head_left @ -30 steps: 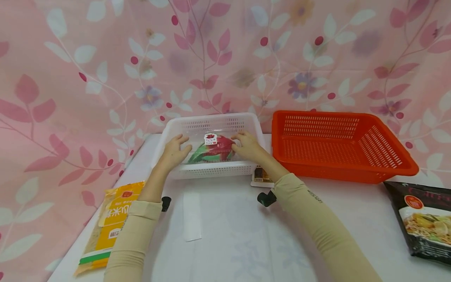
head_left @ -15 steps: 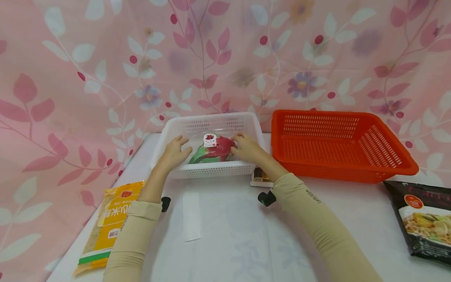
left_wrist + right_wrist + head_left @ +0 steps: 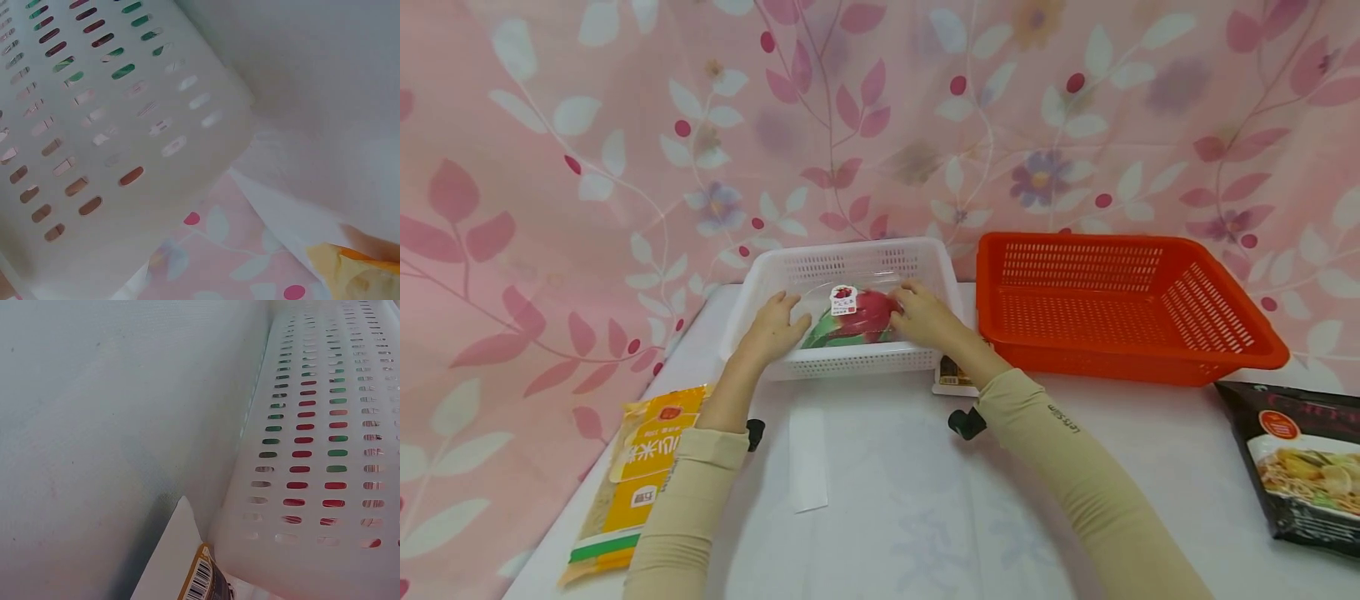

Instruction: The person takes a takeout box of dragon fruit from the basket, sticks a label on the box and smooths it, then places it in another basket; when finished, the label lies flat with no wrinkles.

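Observation:
A clear plastic box (image 3: 872,287) with a white label and something round, red and green inside sits in the white basket (image 3: 857,362) in the head view. My left hand (image 3: 772,327) reaches over the basket's left side and holds the box's left end between spread thumb and fingers. At its other end, my right hand (image 3: 928,317) grips the box with bent fingers. Both wrist views look at the perforated basket wall (image 3: 119,144), with red and green showing through the slots. The hands themselves are out of those views.
A larger orange-red basket (image 3: 1150,362) stands right of the white one. A yellow bag (image 3: 636,467) lies at left, a black noodle packet (image 3: 1300,467) at far right. A small brown-and-white pack (image 3: 953,373) sits by the white basket's front right corner. A white strip (image 3: 808,458) lies on the table.
The box has tilted a little and shifted slightly left between the hands, so the label sits lower and farther left. Both hands have stayed almost in place.

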Action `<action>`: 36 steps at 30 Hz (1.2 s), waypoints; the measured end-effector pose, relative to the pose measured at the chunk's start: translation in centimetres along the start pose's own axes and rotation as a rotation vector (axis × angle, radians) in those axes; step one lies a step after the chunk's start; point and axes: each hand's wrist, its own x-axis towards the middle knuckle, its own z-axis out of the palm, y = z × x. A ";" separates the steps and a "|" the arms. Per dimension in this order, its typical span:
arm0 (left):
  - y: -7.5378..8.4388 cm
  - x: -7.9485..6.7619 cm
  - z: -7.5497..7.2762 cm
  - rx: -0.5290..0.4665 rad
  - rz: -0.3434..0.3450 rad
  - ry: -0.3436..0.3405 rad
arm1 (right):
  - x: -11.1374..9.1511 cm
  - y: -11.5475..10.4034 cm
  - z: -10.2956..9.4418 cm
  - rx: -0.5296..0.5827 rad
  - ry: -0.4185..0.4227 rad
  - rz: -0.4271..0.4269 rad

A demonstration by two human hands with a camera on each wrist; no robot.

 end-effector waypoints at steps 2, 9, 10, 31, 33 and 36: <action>0.1 0.1 0.1 0.014 0.000 0.004 | 0.0 0.0 0.0 -0.003 0.011 -0.007; 0.3 0.3 0.3 0.040 0.006 0.018 | 0.1 0.3 0.1 -0.011 0.042 -0.025; 0.3 0.3 0.3 0.041 0.010 0.022 | 0.1 0.3 0.1 -0.006 0.045 -0.025; 3.0 -0.7 0.5 0.163 0.159 0.195 | -0.7 -0.2 -0.9 -0.106 0.202 -0.067; 3.5 -1.1 0.6 0.172 0.199 0.210 | -1.1 -0.2 -1.1 -0.126 0.209 -0.087; 4.3 -1.6 0.9 0.191 0.248 0.232 | -2.0 0.1 -1.5 -0.155 0.225 -0.123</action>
